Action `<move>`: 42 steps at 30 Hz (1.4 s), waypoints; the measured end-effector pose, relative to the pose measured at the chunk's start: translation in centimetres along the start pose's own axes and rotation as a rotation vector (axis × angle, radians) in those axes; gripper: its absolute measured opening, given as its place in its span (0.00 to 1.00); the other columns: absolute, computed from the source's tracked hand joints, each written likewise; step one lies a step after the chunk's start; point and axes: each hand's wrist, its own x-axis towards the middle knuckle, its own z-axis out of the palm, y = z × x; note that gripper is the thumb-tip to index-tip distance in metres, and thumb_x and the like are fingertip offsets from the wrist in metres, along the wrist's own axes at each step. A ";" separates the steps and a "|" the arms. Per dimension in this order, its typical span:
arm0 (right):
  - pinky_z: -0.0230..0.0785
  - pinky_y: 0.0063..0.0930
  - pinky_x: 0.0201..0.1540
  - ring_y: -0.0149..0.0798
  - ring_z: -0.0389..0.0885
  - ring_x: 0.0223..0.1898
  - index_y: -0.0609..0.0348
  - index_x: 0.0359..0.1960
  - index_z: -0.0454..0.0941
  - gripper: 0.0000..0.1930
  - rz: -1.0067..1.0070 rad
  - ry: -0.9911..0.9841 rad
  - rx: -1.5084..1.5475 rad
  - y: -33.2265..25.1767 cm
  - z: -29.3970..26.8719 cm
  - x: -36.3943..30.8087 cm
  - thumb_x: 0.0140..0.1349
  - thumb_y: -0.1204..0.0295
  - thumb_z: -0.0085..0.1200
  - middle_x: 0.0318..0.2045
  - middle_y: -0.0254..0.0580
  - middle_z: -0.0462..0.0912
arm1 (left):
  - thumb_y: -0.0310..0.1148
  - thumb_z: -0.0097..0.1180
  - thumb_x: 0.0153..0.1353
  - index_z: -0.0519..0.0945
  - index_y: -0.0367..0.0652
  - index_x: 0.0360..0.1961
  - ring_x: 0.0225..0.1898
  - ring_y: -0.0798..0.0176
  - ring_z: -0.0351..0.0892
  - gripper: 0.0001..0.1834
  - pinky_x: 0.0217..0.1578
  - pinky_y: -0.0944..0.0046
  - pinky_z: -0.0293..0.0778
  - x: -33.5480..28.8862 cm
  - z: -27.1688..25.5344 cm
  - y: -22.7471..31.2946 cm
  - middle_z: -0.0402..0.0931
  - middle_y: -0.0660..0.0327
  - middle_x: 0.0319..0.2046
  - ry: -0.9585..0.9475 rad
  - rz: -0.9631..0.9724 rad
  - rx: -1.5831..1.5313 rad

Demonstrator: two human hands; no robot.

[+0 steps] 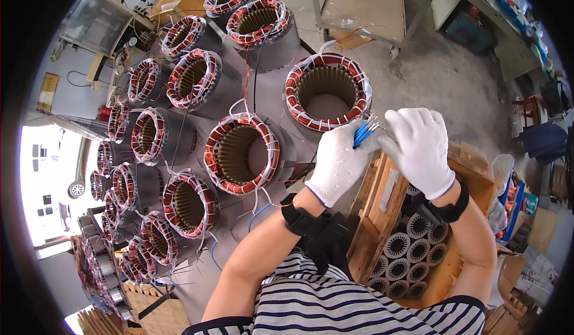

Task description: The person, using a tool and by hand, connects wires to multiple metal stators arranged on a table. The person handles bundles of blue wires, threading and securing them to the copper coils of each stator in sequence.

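Observation:
My left hand [339, 163], in a white glove, is closed around a bundle of blue wire leads [362, 134]; their silvery ends stick out past the fingers. Just right of those ends, my right hand [421, 150], gloved too, has its thumb and fingers pinched together. What it grips, if anything, is too small to make out. Beyond my left hand stands a motor stator [291, 105] with red-brown windings bound by white lacing. Another stator [210, 150] stands to the left of that hand.
Several more wound stators [149, 135] crowd the grey table [239, 215] on the left. Below my right hand, a wooden crate [368, 215] holds bare slotted cores [397, 245]. A wheeled metal table [365, 9] stands at the back, with a workbench [484, 24] at far right.

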 end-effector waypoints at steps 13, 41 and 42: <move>0.67 0.20 0.35 0.24 0.75 0.30 0.64 0.32 0.80 0.09 0.853 -0.486 1.260 2.7 2.1 -1.4 0.61 0.71 0.52 0.27 0.35 0.81 | 0.24 0.48 0.56 0.79 0.36 0.40 0.26 0.60 0.77 0.11 0.33 0.63 0.71 0.0 1.4 -2.4 0.75 0.47 0.25 0.075 0.099 -0.037; 0.65 0.18 0.40 0.24 0.72 0.36 0.66 0.45 0.77 0.13 0.806 0.338 0.740 -1.3 2.0 -9.5 0.63 0.70 0.51 0.36 0.35 0.79 | 0.22 0.54 0.56 0.81 0.36 0.41 0.27 0.62 0.80 0.11 0.32 0.66 0.76 -14.7 -8.0 -0.9 0.80 0.57 0.28 -0.481 0.407 -0.063; 0.64 0.18 0.40 0.24 0.72 0.36 0.65 0.46 0.77 0.14 0.952 0.349 0.893 -1.6 2.7 -10.5 0.64 0.69 0.50 0.36 0.33 0.79 | 0.20 0.53 0.52 0.79 0.36 0.43 0.29 0.56 0.80 0.15 0.34 0.64 0.76 -16.1 -9.3 -0.7 0.79 0.55 0.29 -0.665 0.388 -0.098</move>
